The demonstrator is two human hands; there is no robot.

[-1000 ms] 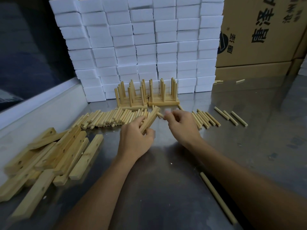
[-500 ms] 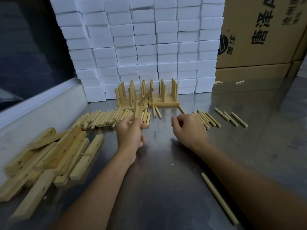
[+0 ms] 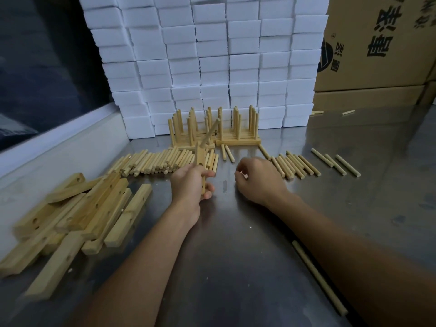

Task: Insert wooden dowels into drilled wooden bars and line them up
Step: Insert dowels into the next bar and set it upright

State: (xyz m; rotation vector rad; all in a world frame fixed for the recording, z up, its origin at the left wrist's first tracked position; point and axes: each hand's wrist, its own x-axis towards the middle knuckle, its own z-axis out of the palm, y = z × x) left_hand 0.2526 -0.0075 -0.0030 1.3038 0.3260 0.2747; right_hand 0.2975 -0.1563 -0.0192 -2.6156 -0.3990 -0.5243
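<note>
Head view: my left hand (image 3: 188, 182) grips a drilled pale wooden bar (image 3: 200, 166) upright, one round wooden dowel (image 3: 210, 133) slanting from it. My right hand (image 3: 259, 180) hovers curled and unladen above the steel table (image 3: 236, 267), beside loose dowels (image 3: 295, 166).

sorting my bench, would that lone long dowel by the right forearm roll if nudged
Probably yes: the long dowel looks round and lies on smooth steel table. It seems stiff, thin wood, likely light. Nothing visibly blocks it sideways.
</note>
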